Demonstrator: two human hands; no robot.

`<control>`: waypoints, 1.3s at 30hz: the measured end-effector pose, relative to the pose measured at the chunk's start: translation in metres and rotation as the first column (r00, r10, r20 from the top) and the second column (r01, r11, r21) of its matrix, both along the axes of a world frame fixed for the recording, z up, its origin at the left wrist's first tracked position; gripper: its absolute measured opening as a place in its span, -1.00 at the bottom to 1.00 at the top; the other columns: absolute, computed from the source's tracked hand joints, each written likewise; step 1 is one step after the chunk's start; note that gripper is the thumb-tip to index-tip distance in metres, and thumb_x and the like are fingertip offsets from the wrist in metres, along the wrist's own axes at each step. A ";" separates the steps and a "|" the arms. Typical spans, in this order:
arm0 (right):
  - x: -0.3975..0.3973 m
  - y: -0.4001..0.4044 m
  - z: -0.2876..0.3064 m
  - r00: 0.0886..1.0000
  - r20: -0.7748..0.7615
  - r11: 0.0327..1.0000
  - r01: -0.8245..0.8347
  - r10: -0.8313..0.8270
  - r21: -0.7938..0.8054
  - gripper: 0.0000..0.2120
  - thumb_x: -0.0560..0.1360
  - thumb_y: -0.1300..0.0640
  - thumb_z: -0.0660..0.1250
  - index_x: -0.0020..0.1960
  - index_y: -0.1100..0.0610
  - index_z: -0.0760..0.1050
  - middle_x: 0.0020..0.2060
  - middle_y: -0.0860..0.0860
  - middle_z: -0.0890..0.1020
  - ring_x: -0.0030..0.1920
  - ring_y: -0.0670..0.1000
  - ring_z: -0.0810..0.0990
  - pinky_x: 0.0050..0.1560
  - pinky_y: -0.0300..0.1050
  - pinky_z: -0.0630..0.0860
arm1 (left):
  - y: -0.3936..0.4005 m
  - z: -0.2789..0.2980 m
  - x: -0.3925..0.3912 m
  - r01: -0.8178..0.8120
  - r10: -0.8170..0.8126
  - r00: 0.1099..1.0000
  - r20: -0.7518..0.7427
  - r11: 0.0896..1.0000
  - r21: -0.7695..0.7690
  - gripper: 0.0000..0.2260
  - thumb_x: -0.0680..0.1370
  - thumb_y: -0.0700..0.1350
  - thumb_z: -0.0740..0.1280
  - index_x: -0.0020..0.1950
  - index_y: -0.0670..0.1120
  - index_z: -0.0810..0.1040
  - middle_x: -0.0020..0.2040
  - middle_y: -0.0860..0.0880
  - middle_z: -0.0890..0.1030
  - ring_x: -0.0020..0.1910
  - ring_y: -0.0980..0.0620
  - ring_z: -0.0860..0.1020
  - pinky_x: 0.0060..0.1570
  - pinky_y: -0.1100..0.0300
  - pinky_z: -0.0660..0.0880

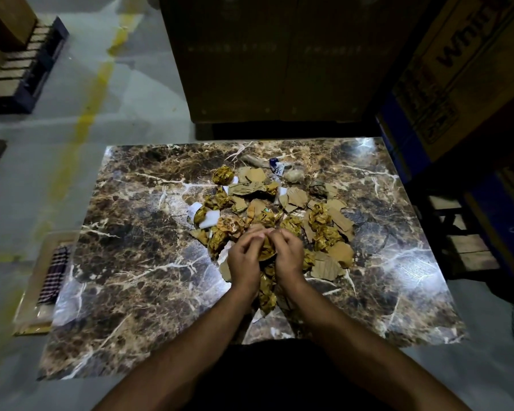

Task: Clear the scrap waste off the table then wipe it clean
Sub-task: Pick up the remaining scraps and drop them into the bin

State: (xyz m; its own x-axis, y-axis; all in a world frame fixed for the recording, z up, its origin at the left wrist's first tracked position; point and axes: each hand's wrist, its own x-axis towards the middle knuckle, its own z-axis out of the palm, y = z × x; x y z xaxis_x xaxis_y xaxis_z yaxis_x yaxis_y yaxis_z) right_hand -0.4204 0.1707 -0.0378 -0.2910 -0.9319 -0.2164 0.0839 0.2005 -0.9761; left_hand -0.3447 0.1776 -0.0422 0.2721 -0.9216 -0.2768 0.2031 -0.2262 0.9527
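I am gripping crumpled yellow tape scraps (267,251) with my left hand (244,260) and right hand (288,256), fingers curled round them, over the glossy brown marble-patterned table (137,262), grey concrete floor (57,120) lying beyond.

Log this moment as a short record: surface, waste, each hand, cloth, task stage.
surface: marble-pattern table
waste: pile of scrap at the table's middle, made of crumpled yellow wrappers, torn cardboard pieces and white bits
left hand: left hand with fingers curled on a crumpled yellow wrapper at the near edge of the pile
right hand: right hand gripping the same wrapper from the other side
cloth: checked cloth in a tray off the table's left side
task stage: clearing under way, wiping not yet begun
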 end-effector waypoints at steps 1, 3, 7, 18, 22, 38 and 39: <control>-0.002 -0.001 0.003 1.000 -0.004 1.000 0.019 -0.020 -0.008 -0.61 0.40 -0.05 0.35 -0.25 0.31 0.46 -0.36 0.19 0.49 -0.29 0.02 0.43 -0.22 -0.05 0.37 | 0.000 0.003 -0.001 0.018 -0.018 1.000 0.006 1.000 0.000 -0.78 0.60 -0.27 0.34 0.02 0.01 0.72 0.03 0.03 0.73 0.08 0.11 0.67 0.04 0.28 0.56; -0.005 -0.005 0.010 0.999 -0.004 0.999 0.042 -0.042 -0.018 -0.82 0.42 0.08 0.33 -0.24 0.15 0.39 -0.37 -0.02 0.44 -0.32 -0.04 0.38 -0.26 -0.07 0.32 | -0.001 0.004 -0.001 0.062 -0.062 0.998 0.013 0.998 -0.014 -0.84 0.59 -0.23 0.38 0.03 -0.03 0.73 0.00 0.00 0.74 0.06 0.04 0.68 0.08 0.13 0.59; -0.008 -0.015 0.019 0.998 0.055 1.000 0.012 -0.011 -0.029 -0.85 0.54 0.28 0.26 -0.20 0.13 0.46 -0.35 -0.10 0.52 -0.31 -0.10 0.48 -0.27 -0.19 0.43 | -0.008 0.015 0.001 0.086 -0.085 0.996 0.018 0.994 -0.061 -0.83 0.50 -0.08 0.38 -0.01 -0.07 0.74 -0.03 -0.05 0.74 0.04 -0.07 0.69 0.11 -0.13 0.61; -0.014 -0.028 0.034 0.993 0.106 0.983 0.076 -0.058 -0.168 -0.82 0.57 0.33 0.21 -0.19 0.21 0.49 -0.28 0.00 0.56 -0.28 -0.17 0.55 -0.20 -0.34 0.48 | -0.029 0.023 0.004 0.122 -0.101 0.991 0.090 0.952 -0.280 -0.84 0.48 -0.03 0.39 0.01 0.08 0.72 0.12 0.00 0.71 0.24 0.04 0.61 0.24 0.01 0.53; -0.017 -0.021 0.012 1.000 -0.030 0.992 -0.008 0.004 -0.129 -0.83 0.57 0.34 0.26 -0.18 0.20 0.48 -0.22 -0.01 0.52 -0.24 -0.26 0.51 -0.19 -0.41 0.42 | -0.029 -0.008 0.023 0.233 -0.185 0.954 0.236 0.953 -0.194 -0.72 0.53 0.14 0.28 0.21 0.24 0.62 0.32 0.12 0.59 0.40 0.04 0.46 0.39 -0.16 0.40; -0.094 0.010 -0.028 0.887 -0.454 0.997 0.059 -0.078 -0.057 -0.89 0.63 0.05 0.28 0.04 0.06 0.56 0.22 0.06 0.61 0.16 0.05 0.56 0.01 -0.16 0.49 | 0.059 -0.065 0.080 0.408 -0.373 0.650 0.662 0.906 0.110 -0.21 0.35 0.45 0.35 0.52 0.41 0.12 0.64 0.16 0.01 0.62 -0.14 0.00 0.49 -0.31 -0.02; -0.102 0.017 -0.032 0.844 -0.520 0.992 0.111 -0.129 -0.065 -0.76 0.60 -0.07 0.24 0.09 0.05 0.56 0.25 0.07 0.59 0.19 0.07 0.52 0.04 -0.14 0.45 | 0.060 -0.066 0.079 0.389 -0.357 0.672 0.649 0.916 0.102 -0.24 0.37 0.44 0.34 0.51 0.42 0.12 0.64 0.17 0.01 0.62 -0.12 0.01 0.49 -0.31 0.02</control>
